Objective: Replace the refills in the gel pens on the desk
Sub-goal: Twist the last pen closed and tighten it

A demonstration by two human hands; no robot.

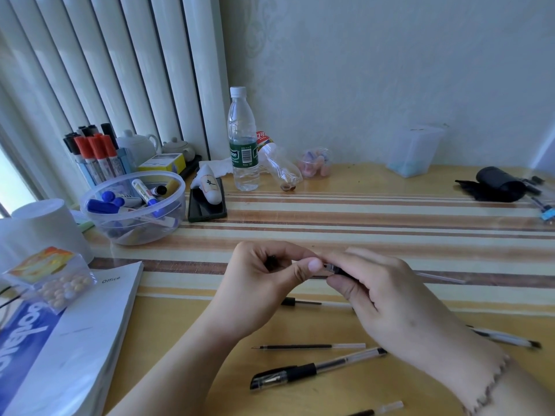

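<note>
My left hand (270, 274) and right hand (375, 283) both pinch one gel pen (330, 269) above the capped pen (300, 372). If I twist carelessly, I reckon its small tip piece could drop among the loose refills (312, 346) beside that capped pen.

The hands (324, 283) hide most of the pen (332, 269) between them. A refill (380, 409) is cut off by the bottom edge, and the book (69, 340) by the left.

Pale patterned wall (390, 70), white vertical blinds (105, 70).

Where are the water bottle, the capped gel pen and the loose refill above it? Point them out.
water bottle (242, 151): head view, on its green label.
capped gel pen (300, 372): head view, on its black grip.
loose refill (300, 346): head view, on its dark ink tube.
</note>
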